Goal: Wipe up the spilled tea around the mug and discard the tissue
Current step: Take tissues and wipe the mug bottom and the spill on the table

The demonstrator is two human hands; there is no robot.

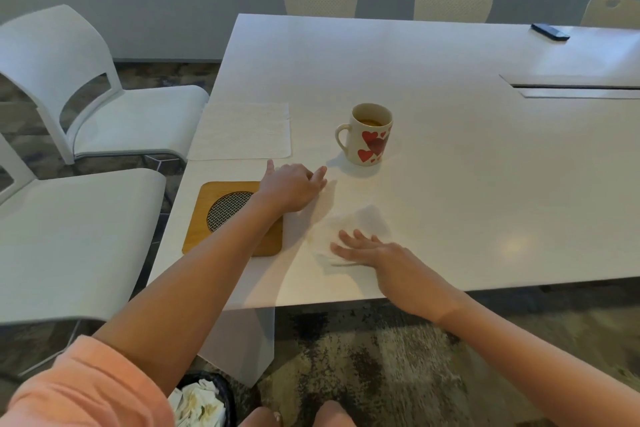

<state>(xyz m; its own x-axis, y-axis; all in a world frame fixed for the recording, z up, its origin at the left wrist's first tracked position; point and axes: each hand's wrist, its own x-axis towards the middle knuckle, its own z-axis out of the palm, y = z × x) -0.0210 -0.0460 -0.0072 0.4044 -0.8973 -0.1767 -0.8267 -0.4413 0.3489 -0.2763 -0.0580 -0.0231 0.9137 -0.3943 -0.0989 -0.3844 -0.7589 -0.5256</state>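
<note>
A white tissue (349, 236) is lying flat on the white table (450, 156), close to the near edge and toward the near-left corner. The right hand (370, 251) is pressing down on the tissue's near part with fingers straight and spread, released rather than grasping. The left hand (294, 185) is resting on the surface just beyond and to the left of the tissue, fingers loosely curled and holding nothing, with the forefinger pointing toward the mug (369, 135). The mug, white with red hearts and with brown liquid inside, is standing upright farther from the near edge, handle facing left, apart from both hands. A wooden trivet (204, 229) with a round metal mesh centre is sitting at the left edge, partly under the left forearm. Beyond it, a larger white paper towel (239, 130) is lying flat along the same left edge. A dark remote-like object (550, 32) is resting near the far edge. On the floor below the near-left corner, a black bin (202, 402) is holding crumpled, stained tissues. White chairs (86, 87) are standing left of the table.
</note>
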